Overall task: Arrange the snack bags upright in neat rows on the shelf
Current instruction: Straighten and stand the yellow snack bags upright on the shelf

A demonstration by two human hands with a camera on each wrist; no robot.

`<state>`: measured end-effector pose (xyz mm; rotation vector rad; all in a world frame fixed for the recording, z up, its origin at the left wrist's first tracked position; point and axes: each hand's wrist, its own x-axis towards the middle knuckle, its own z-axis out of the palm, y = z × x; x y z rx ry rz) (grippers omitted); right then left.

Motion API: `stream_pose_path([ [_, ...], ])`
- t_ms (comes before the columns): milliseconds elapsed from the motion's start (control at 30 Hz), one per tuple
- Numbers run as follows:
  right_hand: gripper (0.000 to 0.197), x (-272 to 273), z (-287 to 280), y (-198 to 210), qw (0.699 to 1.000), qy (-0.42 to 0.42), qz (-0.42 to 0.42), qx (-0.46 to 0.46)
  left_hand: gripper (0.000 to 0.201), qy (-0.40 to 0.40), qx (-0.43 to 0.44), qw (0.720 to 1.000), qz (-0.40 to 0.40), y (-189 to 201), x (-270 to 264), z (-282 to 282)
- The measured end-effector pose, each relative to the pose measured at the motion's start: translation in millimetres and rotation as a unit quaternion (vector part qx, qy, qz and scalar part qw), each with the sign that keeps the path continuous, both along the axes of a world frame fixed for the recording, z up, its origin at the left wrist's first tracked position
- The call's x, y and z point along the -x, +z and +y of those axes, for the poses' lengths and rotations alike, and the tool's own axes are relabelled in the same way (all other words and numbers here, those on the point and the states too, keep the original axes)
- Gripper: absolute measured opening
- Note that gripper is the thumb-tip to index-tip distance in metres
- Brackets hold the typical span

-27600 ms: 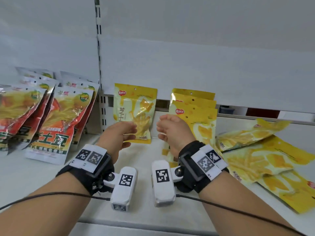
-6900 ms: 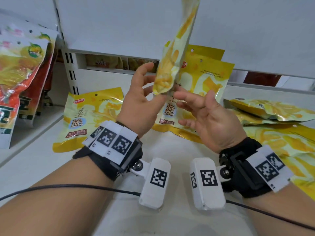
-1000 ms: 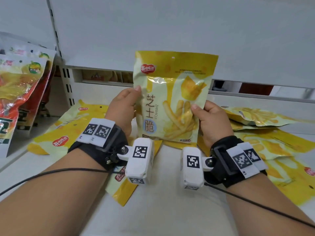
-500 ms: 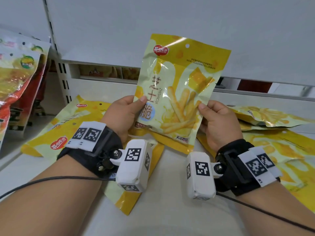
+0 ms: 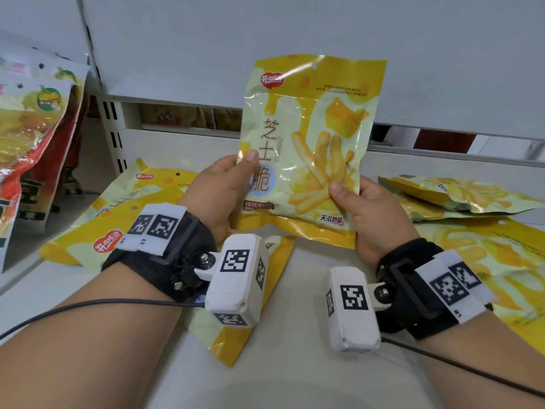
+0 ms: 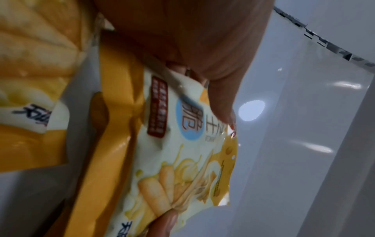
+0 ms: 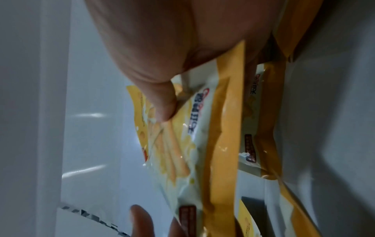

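Note:
A yellow snack bag [image 5: 306,143] printed with cheese sticks is held upright above the white shelf [image 5: 295,335], front facing me. My left hand [image 5: 224,184] pinches its lower left edge, thumb on the front. My right hand [image 5: 362,202] pinches the lower right corner. The left wrist view shows the same bag [image 6: 182,144] under my thumb [image 6: 221,99]; the right wrist view shows the bag [image 7: 182,144] under the right thumb [image 7: 162,104]. More yellow bags lie flat: one at the left [image 5: 118,208] and several at the right [image 5: 472,196].
Red and orange snack bags [image 5: 32,149] stand leaning in rows on the neighbouring shelf section at the left. A white back panel [image 5: 295,39] rises behind, with a slot showing other goods [image 5: 188,119]. Cables run from both wrist cameras.
The held bag has gone from tilted right to nearly upright, and both hands sit slightly lower and nearer me. The flat bags have not moved.

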<state>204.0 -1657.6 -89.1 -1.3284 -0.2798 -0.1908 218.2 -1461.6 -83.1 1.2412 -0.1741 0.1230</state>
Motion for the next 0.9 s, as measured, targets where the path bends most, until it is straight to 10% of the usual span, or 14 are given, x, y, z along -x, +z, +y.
stream_pose_path([
  [100,0.014,-0.8,-2.6,3.6,0.999,-0.033,0.004,-0.033,0.06,-0.073,-0.096,0.993,0.01,1.5,0.9,4.5],
  [167,0.015,0.1,-3.9,5.9,0.998,-0.014,0.007,-0.058,0.04,-0.081,-0.134,0.988,0.011,0.8,2.0,4.8],
  [600,0.05,2.3,-4.1,0.4,0.995,0.062,0.007,0.078,0.024,-0.024,-0.11,0.994,0.005,1.5,2.7,1.1],
  [900,0.055,4.0,0.8,6.5,0.997,-0.053,-0.036,0.038,0.047,0.063,-0.045,0.995,-0.066,7.0,5.0,0.2],
])
